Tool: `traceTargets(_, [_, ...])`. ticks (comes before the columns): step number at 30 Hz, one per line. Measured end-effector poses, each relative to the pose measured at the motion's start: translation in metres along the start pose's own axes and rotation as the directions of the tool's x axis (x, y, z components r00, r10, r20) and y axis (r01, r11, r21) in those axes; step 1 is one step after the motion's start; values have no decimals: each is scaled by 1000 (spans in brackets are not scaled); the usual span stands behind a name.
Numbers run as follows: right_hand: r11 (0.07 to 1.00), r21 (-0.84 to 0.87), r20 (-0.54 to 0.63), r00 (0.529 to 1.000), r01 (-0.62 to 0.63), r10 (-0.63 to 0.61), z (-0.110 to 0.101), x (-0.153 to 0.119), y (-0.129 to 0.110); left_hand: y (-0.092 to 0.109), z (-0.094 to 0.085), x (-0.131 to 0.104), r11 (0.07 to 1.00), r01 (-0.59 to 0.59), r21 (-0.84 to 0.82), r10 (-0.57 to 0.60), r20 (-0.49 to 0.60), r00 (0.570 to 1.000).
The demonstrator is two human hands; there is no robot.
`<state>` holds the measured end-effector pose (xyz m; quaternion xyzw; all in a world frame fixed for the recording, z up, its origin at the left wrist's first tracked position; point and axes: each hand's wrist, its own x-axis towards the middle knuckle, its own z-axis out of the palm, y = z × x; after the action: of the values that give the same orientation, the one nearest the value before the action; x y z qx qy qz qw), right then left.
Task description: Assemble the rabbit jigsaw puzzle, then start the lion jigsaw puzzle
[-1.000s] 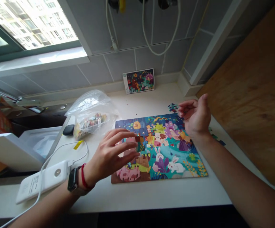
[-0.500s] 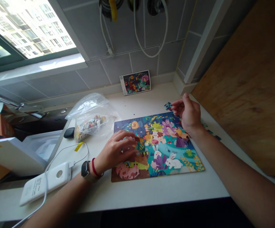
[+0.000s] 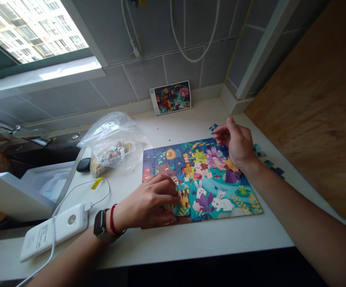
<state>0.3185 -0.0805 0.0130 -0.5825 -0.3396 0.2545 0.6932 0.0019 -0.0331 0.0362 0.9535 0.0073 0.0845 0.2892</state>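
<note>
A colourful animal jigsaw puzzle [image 3: 214,191] lies on the white counter [image 3: 220,235]. My left hand [image 3: 151,199], with a watch and a red cord at the wrist, covers its lower left part. Its bent fingers grip a joined block of puzzle pieces [image 3: 184,201] with teal and yellow print; the fingertips are partly hidden. Over the upper right corner of the puzzle hovers my right hand [image 3: 239,143], thumb raised and fingers loosely curled, with nothing visible in it. Just beyond its fingertips lies a loose puzzle piece [image 3: 212,128].
More loose pieces [image 3: 272,167] lie right of my right forearm. A picture card [image 3: 173,98] leans on the back wall. At left are a clear plastic bag [image 3: 113,147] with pieces inside, a white power bank [image 3: 55,231] with a cable, and a sink [image 3: 62,145].
My left hand has moved toward the near edge, its fingers more bent, and the block of pieces has slid nearer with it. My right hand has shifted slightly left.
</note>
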Motion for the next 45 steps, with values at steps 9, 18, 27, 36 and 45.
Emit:
traceTargets(9, [998, 33, 23, 999, -49, 48, 3, -4, -1, 2, 0, -1, 999, -22, 42, 20, 55, 998])
traceTargets(18, [998, 26, 40, 998, -56, 55, 6, -7, -2, 6, 4, 1, 997, -68, 47, 66, 57, 996])
traceTargets(27, [999, 29, 21, 999, -37, 36, 4, -6, -4, 4, 4, 2, 998, -64, -13, 65, 39, 997])
traceTargets(36, [999, 23, -13, 1000, -25, 25, 2, -4, -7, -19, -10, -3, 999, 47, -13, -49, -281, 958])
traceTargets(45, [1000, -9, -21, 999, -30, 30, 3, -7, -3, -31, -7, -11, 989, 45, 144, -25, -138, 990])
